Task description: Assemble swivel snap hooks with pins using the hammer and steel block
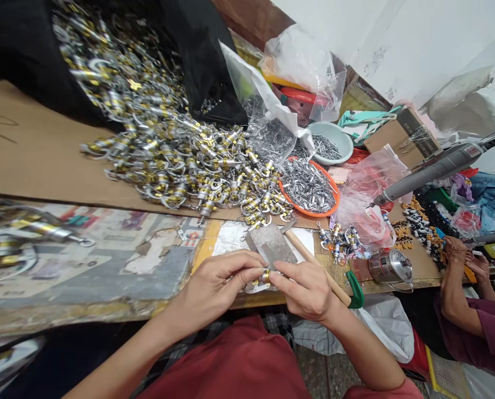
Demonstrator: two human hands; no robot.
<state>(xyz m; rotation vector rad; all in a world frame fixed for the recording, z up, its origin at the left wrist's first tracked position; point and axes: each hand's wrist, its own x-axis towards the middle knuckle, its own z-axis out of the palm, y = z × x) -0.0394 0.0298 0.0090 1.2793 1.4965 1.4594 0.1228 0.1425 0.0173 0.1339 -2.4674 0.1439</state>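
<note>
My head view puts the grey block (271, 245) at the centre of the work, so I place everything from it. On its near side, low over the counter (160, 280), the small metal fitting (266, 276) sits between two narrow pinches. The left hand (226, 277) has its thumb and fingertips on one end, the right hand (303, 288) on the other. I judge that gripping both ends steadies so small a piece and lets its parts be turned against each other.

The hammer (318, 269) lies to the block's right, its handle slanting towards the wearer, probably for easy reach. Beyond the block, the heap of similar fittings (189, 160) spreads leftwards, and an orange basin (337, 200) of small metal parts stands to the far right; I take both as placed within arm's length.

The held fitting looks short and rounded, with a shiny gold-coloured band and silvery metal, and a pale curved piece shows beneath. The fingertips hide its ends, so I cannot tell how they are joined.
</note>
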